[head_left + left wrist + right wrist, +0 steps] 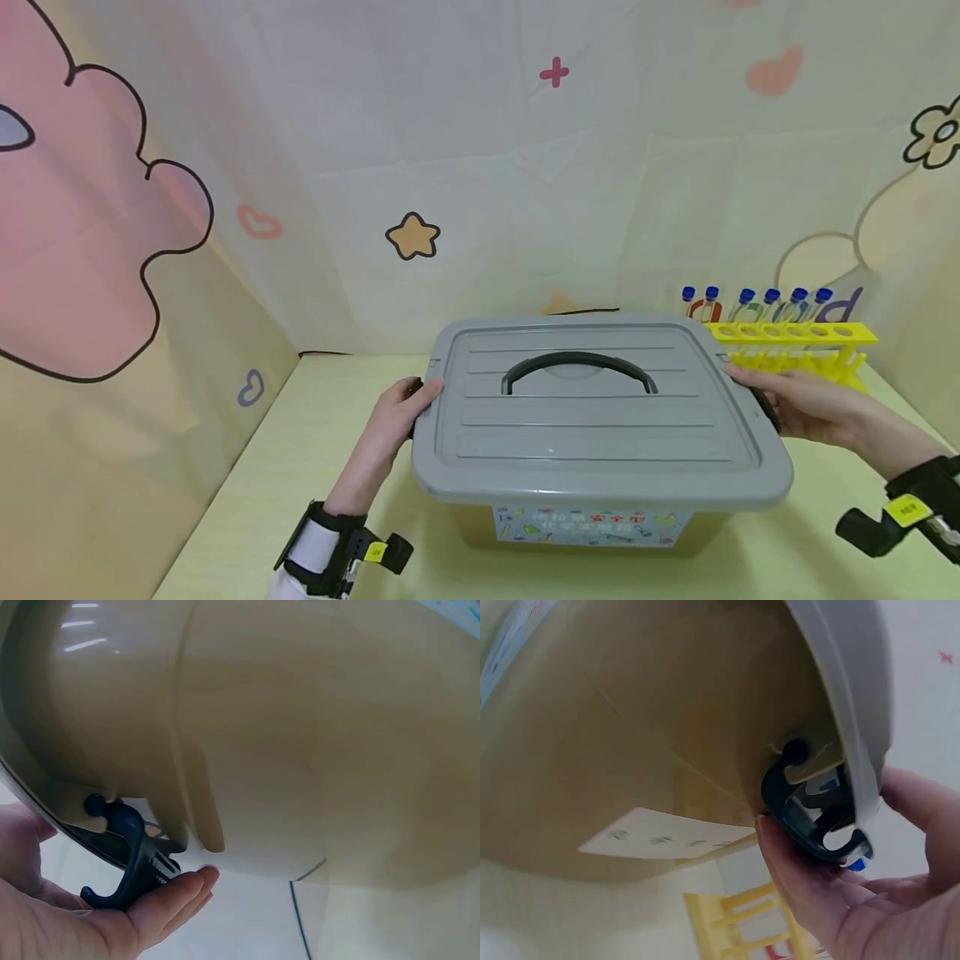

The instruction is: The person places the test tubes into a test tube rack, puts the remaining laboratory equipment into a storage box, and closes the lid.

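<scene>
A storage box [708, 533] with a tan-looking body stands in front of me under a grey lid [592, 454]. My left hand [393, 410] grips its left end, thumb on the lid's edge and fingers under a dark side latch [133, 859]. At the opposite end my right hand [817, 408] holds on the same way, its fingers beneath the other dark latch [784, 799]. Both latches stand out from the box wall in the wrist views. A black carrying handle [577, 358] lies across the lid, and a printed label [592, 527] shows on the front.
Behind the box's right end stands a yellow test tube rack [791, 333] with several blue-capped tubes [771, 297]. The pale table [322, 467] meets a patterned cloth backdrop [480, 183] at the back and sides. A white sticker [664, 834] is on the box's wall.
</scene>
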{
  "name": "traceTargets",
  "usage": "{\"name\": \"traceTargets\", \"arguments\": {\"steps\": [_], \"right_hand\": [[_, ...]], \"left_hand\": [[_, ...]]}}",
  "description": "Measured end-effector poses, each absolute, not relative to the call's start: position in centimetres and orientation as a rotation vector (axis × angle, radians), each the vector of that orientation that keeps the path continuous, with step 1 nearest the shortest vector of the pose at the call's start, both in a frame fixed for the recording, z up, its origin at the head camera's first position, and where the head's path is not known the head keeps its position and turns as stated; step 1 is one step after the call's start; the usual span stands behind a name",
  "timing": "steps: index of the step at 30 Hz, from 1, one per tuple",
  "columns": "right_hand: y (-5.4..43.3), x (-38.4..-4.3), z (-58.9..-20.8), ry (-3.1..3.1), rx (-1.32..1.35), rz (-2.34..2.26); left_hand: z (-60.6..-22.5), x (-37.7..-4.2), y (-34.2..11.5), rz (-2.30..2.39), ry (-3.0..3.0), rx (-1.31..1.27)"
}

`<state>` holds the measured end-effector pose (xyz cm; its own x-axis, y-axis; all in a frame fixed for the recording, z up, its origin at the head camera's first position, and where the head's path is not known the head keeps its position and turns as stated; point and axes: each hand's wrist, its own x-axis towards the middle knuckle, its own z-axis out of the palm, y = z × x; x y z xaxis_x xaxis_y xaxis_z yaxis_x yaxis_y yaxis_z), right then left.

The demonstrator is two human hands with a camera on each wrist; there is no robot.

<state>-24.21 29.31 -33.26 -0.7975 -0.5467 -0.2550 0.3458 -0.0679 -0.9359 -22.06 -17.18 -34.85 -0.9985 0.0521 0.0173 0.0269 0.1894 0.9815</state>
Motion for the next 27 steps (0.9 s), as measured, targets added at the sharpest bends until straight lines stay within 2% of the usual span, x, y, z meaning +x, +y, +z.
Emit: {"name": "traceTargets", "arguments": {"steps": [6,13,20,27], "right_hand": [[28.6,-24.0,-31.8,2.027,-0.177,-1.753],[26.6,-23.4,-30.6,2.556,-0.180,-1.258],[25.9,-23.0,-30.6,2.688,-0.182,-1.075],[24.9,-22.9,-30.0,2.804,-0.293,-0.904]], "left_hand": [[-34.3,-22.2,-17.3,1.932,2.536,0.118],[-33.4,-22.2,-16.9,1.731,2.796,0.153],[-33.0,-21.8,-16.4,1.547,2.934,0.200],[-32.8,-21.5,-16.0,1.438,3.002,0.223]]}}
